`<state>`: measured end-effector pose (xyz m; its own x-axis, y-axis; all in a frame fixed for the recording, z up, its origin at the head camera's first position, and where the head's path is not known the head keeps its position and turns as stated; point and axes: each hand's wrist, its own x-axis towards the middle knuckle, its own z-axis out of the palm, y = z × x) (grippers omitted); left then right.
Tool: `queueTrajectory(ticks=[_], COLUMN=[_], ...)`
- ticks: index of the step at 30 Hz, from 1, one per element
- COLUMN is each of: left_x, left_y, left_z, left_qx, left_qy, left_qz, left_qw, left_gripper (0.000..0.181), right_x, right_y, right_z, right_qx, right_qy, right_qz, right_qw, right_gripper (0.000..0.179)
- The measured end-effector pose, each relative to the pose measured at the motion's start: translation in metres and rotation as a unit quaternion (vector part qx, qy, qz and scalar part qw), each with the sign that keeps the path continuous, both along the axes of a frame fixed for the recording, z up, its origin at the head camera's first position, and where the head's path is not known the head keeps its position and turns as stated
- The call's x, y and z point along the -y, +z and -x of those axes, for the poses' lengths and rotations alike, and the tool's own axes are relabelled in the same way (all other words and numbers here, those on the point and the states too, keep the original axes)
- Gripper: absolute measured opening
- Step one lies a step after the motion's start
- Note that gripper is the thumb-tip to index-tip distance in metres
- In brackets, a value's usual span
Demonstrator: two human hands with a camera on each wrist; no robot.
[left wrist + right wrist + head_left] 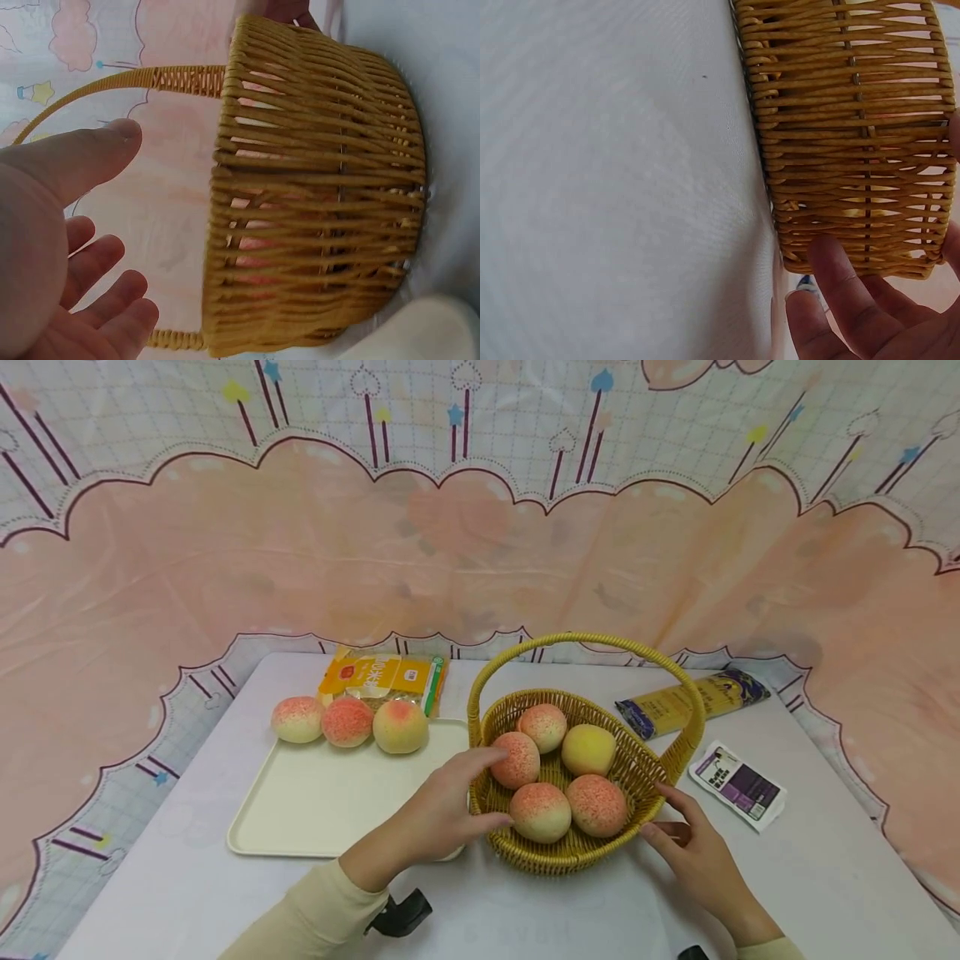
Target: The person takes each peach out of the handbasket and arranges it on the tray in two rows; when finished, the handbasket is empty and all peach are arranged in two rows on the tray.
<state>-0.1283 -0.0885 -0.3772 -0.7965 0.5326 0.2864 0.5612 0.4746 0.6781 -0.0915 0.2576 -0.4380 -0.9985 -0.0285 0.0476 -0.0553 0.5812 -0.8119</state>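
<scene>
A woven basket with a tall arched handle stands on the table, holding several peaches, pink-red and yellow. My left hand reaches over its left rim, fingers spread near the peaches at that side. In the left wrist view, thumb and fingers of the left hand stand apart above the rim with nothing between them. My right hand is at the basket's right side, thumb and index finger at the rim. The right wrist view has fingertips of the right hand against the outer weave.
Left of the basket lies a cream tray, with peaches in a row along its far edge. Behind them is a yellow food bag. To the right are a long yellow packet and a white-and-purple packet.
</scene>
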Motion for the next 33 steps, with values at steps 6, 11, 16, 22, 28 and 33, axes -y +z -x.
queueTrajectory(ticks=[6,11,16,22,28,33], left_x=[-0.014,-0.022,-0.025,-0.031,-0.036,-0.040], left_y=[-0.001,-0.001,-0.001,0.000,-0.004,-0.008], left_z=[0.006,0.010,0.014,0.019,0.023,0.025], left_qx=[0.024,0.036,0.034,0.059,0.069,0.062], left_qy=[-0.022,-0.027,-0.037,-0.043,-0.052,-0.048], left_qz=[0.005,0.025,0.039,0.061,0.091,0.131], left_qw=[0.9995,0.9987,0.9980,0.9954,0.9921,0.9883], left_gripper=[0.069,0.069,0.068,0.068,0.067,0.067], right_x=[0.000,0.001,0.001,0.000,0.001,0.001], right_y=[0.000,0.000,0.000,0.000,0.000,0.001], right_z=[0.000,-0.001,-0.001,0.000,0.000,0.000], right_qx=[-0.001,-0.004,-0.007,-0.004,-0.006,-0.006], right_qy=[-0.002,-0.001,0.001,0.000,0.001,0.000], right_qz=[0.000,0.005,0.009,0.002,0.005,0.002], right_qw=[1.0000,1.0000,0.9999,1.0000,1.0000,1.0000], right_gripper=[0.062,0.062,0.062,0.062,0.062,0.061])
